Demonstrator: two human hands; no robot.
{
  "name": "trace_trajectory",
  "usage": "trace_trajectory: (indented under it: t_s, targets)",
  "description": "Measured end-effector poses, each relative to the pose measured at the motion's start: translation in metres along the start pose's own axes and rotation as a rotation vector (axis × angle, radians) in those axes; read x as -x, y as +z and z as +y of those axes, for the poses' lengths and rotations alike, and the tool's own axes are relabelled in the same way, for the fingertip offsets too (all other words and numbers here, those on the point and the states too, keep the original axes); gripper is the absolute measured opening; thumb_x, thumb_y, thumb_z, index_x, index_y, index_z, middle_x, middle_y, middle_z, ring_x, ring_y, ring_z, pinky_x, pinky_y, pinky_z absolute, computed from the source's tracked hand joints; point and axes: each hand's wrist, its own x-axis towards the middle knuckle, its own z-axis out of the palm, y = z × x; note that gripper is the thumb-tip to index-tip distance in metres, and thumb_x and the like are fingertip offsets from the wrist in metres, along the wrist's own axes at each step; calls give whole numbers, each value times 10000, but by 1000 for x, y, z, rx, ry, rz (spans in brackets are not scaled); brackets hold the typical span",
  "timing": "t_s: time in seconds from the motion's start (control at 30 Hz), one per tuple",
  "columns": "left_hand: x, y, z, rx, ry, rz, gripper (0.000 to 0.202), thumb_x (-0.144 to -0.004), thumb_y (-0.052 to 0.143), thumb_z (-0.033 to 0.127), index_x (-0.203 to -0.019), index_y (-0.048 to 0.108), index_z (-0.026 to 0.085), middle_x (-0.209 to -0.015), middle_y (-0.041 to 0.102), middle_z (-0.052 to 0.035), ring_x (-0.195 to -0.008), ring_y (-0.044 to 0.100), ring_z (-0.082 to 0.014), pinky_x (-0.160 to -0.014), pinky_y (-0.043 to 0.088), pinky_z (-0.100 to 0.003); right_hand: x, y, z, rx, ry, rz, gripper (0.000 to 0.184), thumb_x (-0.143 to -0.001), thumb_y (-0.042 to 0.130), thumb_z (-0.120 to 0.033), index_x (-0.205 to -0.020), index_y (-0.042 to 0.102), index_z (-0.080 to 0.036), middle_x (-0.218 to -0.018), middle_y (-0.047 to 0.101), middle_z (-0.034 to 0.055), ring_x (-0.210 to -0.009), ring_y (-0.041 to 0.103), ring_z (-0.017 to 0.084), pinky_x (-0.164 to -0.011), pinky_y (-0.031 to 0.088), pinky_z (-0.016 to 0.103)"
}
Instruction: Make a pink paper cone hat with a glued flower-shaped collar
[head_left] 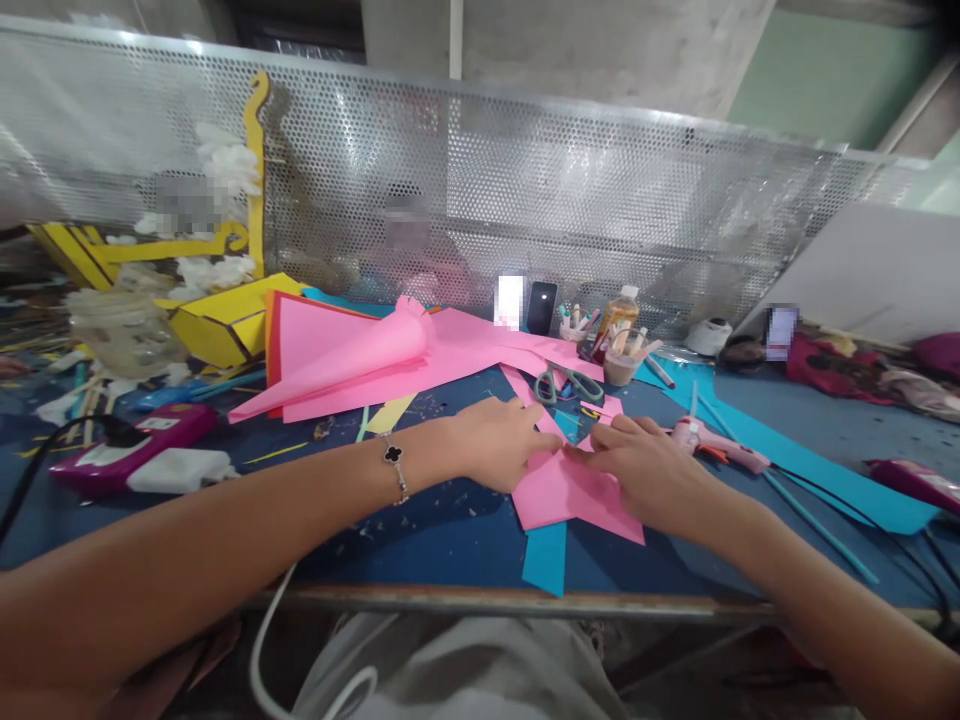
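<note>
Pink paper sheet (559, 495) sat near the front edge of the blue table (450, 530), right hand (652, 470) pressed flat and open on it, left hand (499, 440) curled at its far-left corner (couldn't tell if it pinched), scissors (568, 383) just beyond.

Glue gun (716, 445) beside right hand (652, 470)

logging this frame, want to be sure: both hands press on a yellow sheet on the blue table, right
Not quite: the sheet under the left hand and right hand is pink, not yellow. The head view shows both hands on it, on the blue table.
</note>
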Motion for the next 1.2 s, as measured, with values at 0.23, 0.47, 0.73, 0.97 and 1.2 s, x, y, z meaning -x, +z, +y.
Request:
trace_trajectory:
  t_s: [0.23, 0.47, 0.73, 0.97, 1.2]
  targets:
    - [-3, 4, -1, -11, 25, 30, 674, -838, 572, 294, -1502, 482, 364, -1162, 619, -147, -841, 657, -296, -598, 478, -366, -1, -1, 7, -118, 27, 22, 645, -795, 441, 59, -1248, 751, -280, -1061, 689, 103, -991, 583, 272, -847, 412, 415]
    - [-6, 0, 1, 3, 32, -28, 685, -792, 592, 287, -1467, 517, 378, -1123, 629, -135, -722, 644, -260, -565, 454, -345, -15, -22, 15, -129, -52, -38, 514, -716, 480, 61, -967, 824, -227, -996, 712, 98, -983, 623, 249, -953, 420, 410]
    - [-6, -2, 6, -2, 45, -1, 546, -765, 591, 254, -1306, 658, 283, -1047, 632, -151, -810, 655, -305, -551, 443, -342, -41, -34, 3, 18, 52, -212, 289, -714, 549, 0, -870, 751, -137, -918, 744, 136, -851, 684, 262, -655, 389, 314]
    - [-6, 6, 7, 41, 20, 15, 643, -799, 597, 258, -1437, 571, 327, -1115, 644, -163, -799, 654, -295, -595, 456, -360, -18, -26, -3, 20, 18, -117, 306, -815, 551, -23, -864, 803, -190, -976, 751, 115, -1022, 643, 288, -857, 414, 392]
    - [5, 14, -7, 105, 7, 83, 508, -907, 512, 240, -1405, 610, 244, -1159, 646, -169, -1001, 634, -322, -785, 491, -401, -1, -7, 5, -106, 6, 41, 519, -711, 513, 40, -1020, 811, -253, -1332, 708, 49, -1328, 521, 314, -1089, 357, 494]
